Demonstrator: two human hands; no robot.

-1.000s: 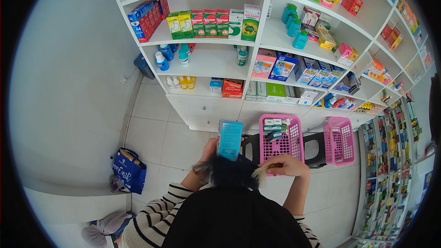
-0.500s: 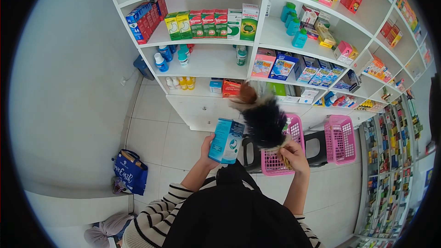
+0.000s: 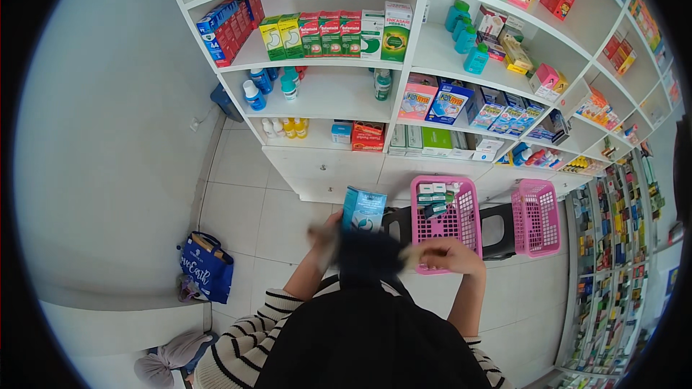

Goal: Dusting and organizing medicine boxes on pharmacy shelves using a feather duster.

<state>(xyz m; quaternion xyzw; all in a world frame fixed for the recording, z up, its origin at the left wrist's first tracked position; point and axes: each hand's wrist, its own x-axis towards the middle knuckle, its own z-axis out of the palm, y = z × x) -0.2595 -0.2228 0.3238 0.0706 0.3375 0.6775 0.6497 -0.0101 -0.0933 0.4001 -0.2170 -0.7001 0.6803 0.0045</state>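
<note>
In the middle below the shelves, my left hand [image 3: 321, 241] is closed on a light-blue carton [image 3: 364, 205], partly hidden behind a feather duster. My right hand [image 3: 450, 256] grips the handle of the dark, pale-tipped duster [image 3: 371, 253], which is blurred across the lower part of the carton and close to my left fingers. Just behind my right hand, a pink basket [image 3: 473, 205] holding several small green-and-white boxes rests on a dark seat [image 3: 396, 223].
White shelving [image 3: 324, 104] holds medicine boxes and bottles. A second pink basket [image 3: 551, 212] sits on a dark seat. A blue bag [image 3: 213, 274] lies by the left wall [image 3: 108, 137]. Another person [image 3: 158, 360] is low at bottom left. A densely stocked display rack [image 3: 605, 266] stands right.
The duster swung up and right toward the shelves, uncovering the carton, and is now back down across it. The carton was lowered and turned, then raised slightly again.
</note>
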